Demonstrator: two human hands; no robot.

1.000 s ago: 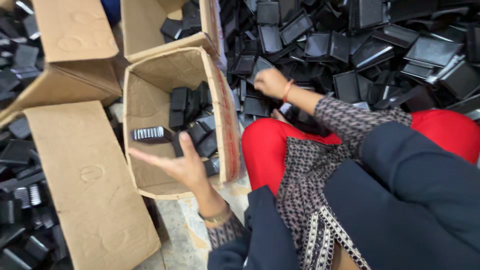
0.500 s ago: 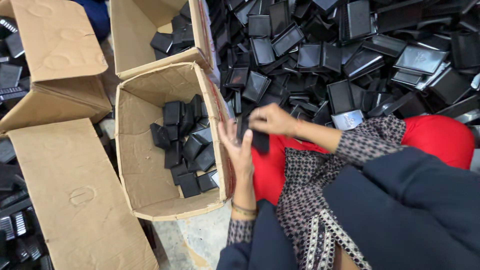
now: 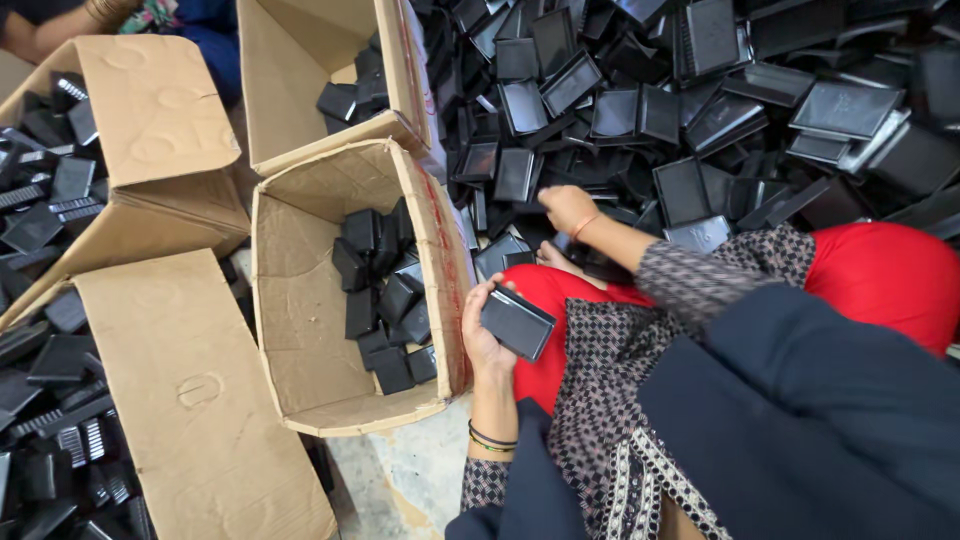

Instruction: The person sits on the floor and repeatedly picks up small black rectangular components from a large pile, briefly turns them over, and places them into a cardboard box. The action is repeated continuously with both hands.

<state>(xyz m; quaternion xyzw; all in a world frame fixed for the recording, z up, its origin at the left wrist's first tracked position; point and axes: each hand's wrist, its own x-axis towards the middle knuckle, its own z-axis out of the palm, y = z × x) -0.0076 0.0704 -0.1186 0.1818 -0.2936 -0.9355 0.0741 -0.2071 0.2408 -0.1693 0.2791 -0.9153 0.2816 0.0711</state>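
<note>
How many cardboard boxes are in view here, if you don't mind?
4: near box beside the left hand, one behind it, two flapped ones at left. More may be hidden.

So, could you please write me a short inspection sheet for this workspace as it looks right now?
Surface: patchy concrete floor between cardboard and lap.
Job's things: left hand holds a flat black plastic case beside the near open carton, which is partly filled with similar black pieces. Right hand reaches into the black tray pile.
Clutter: second carton behind it; a flattened cardboard flap; black parts spread at left.
Hands: left shut on the case; right's grip cannot be told.
Cables: nothing seen.
Surroundings: another person's arm at top left.
</note>
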